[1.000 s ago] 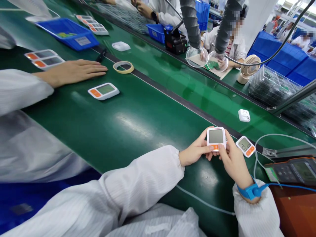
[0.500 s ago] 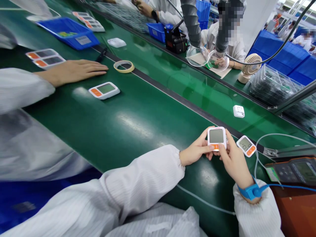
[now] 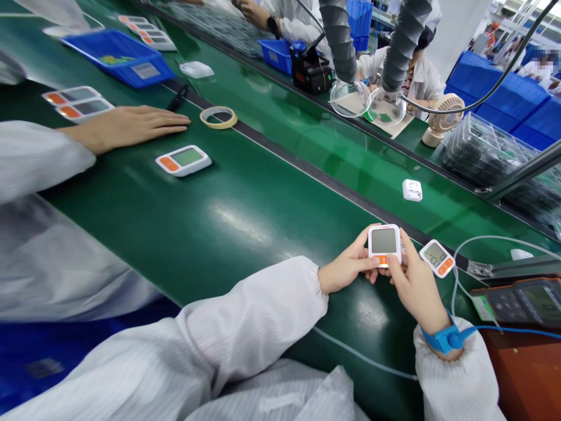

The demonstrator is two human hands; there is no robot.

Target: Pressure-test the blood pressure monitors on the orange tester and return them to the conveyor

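Between my two hands I hold a small white digital meter (image 3: 384,241) with a grey screen and orange buttons; its screen looks blank. My left hand (image 3: 349,264) grips its left side, thumb at the lower edge by the buttons. My right hand (image 3: 414,278) grips the right side, its thumb on the lower right corner, a blue strap round the wrist. Just right of my right hand, a second meter (image 3: 437,258) lies face up with dark digits on its screen. Farther left, another meter (image 3: 184,161) rests on the green bench. The fingers behind the held meter are partly hidden.
A co-worker's hand (image 3: 131,124) lies flat at left, near a tape roll (image 3: 218,117) and a blue tray (image 3: 118,55). A handheld instrument (image 3: 521,301) with cables sits at right. White housings (image 3: 412,190) lie on the green belt (image 3: 350,169) beyond the dark rail.
The white housings on the belt have shifted left, and another has appeared at the right. My hands and the held meter have stayed nearly still. The co-worker across the belt has leaned over.
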